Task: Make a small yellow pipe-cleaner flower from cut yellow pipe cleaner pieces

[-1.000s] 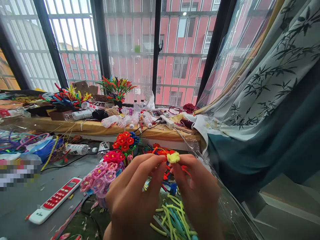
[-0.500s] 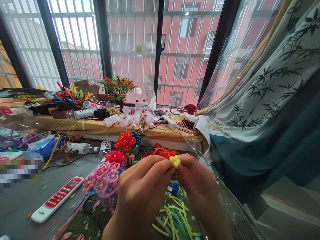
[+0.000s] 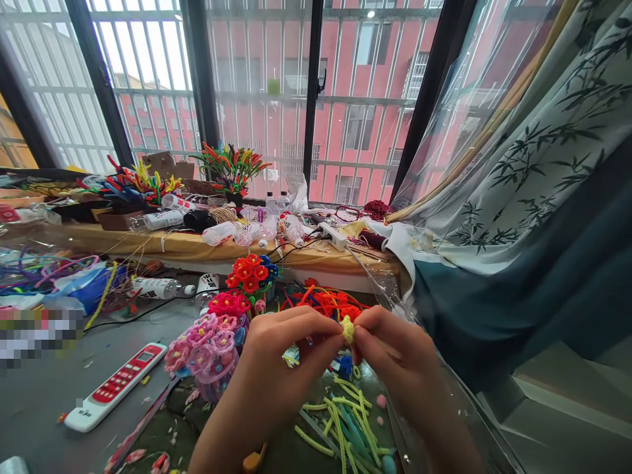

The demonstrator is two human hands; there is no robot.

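A small fuzzy yellow piece, apparently bent pipe cleaner, is pinched between the fingertips of both hands. My left hand grips it from the left with thumb and index finger. From the right, my right hand presses on its other side, also with thumb and index finger. Below the hands lie loose yellow-green and teal pipe cleaners. Behind them is a heap of red pipe cleaners. Left of my left hand stand pink pipe-cleaner flowers and red ones.
A white and red remote control lies on the grey table at left. Plastic bottles, a power strip and a potted bunch of coloured stems crowd the window ledge. A curtain hangs at right.
The yellow piece has turned, from its rounded face to a narrower side. My hands have moved slightly apart, and the left fingers now show an opening between thumb and index.
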